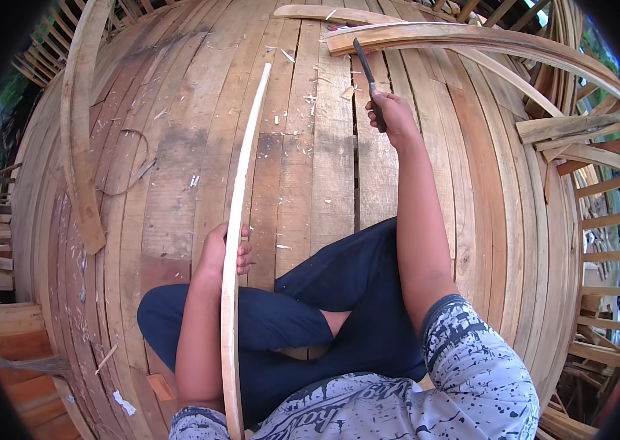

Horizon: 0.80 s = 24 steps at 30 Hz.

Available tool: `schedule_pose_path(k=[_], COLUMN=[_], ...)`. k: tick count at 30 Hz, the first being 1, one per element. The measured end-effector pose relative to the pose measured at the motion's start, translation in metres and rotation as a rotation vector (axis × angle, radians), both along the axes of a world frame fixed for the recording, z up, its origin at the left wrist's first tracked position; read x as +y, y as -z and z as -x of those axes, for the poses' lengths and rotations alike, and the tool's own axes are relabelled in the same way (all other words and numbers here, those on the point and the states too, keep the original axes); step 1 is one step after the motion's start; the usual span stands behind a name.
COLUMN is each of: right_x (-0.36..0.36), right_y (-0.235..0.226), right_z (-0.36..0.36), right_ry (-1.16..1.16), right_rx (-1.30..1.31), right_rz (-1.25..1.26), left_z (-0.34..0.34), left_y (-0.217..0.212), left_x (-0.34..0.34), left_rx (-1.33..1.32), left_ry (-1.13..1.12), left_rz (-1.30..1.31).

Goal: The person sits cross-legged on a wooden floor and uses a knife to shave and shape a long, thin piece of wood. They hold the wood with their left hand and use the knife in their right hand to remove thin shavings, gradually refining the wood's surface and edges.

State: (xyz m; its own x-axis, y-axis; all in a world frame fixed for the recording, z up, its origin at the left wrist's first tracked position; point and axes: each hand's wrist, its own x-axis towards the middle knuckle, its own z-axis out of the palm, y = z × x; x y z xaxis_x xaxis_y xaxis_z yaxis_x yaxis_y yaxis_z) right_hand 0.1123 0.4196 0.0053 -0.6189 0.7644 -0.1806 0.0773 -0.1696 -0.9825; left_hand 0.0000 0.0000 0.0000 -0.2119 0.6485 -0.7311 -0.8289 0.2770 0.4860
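Note:
A long, pale wooden strip [240,183] runs from beside my body out over the plank floor, its narrow tip pointing away from me. My left hand [223,251] is closed round it near my left knee, fingers wrapped from the side. Well to the right and farther out, my right hand [392,117] grips the handle of a knife [367,67]. Its dark blade points away from me, apart from the strip, with its tip close to the end of a thick plank [413,35] in view.
I sit cross-legged on a floor of wooden planks [178,169] strewn with shavings [286,55]. A curved board [79,132] lies at the left. Short timber pieces [570,126] lie at the right, near upright wooden ribs [611,220]. A thin curled strip [150,158] rests on the left planks.

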Motion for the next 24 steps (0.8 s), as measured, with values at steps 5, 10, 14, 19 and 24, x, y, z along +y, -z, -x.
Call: schedule_pose_path(k=[5,10,14,19,24], right_x=[-0.015,-0.015,-0.022,-0.058,-0.07], right_y=[0.027,0.007,0.011,0.003,0.009], right_z=[-0.007,0.004,0.014,0.036,0.04], right_ry=[0.032,-0.027,-0.149,-0.335,-0.458], right_rx=[0.055,-0.049,-0.051,-0.118,-0.067], right_rz=[0.085,-0.084,0.0,-0.257,-0.385], left_z=[-0.012,-0.008,-0.008,-0.007,-0.004], left_y=[0.003,-0.005,-0.001,-0.003,-0.003], left_x=[0.001,0.014,0.021,0.025,0.026], left_rx=[-0.017,-0.012,-0.053,-0.084,-0.138], left_ry=[0.002,-0.022,-0.028,-0.05,-0.056], left_rz=[0.072,0.063,0.043,0.017,-0.005])
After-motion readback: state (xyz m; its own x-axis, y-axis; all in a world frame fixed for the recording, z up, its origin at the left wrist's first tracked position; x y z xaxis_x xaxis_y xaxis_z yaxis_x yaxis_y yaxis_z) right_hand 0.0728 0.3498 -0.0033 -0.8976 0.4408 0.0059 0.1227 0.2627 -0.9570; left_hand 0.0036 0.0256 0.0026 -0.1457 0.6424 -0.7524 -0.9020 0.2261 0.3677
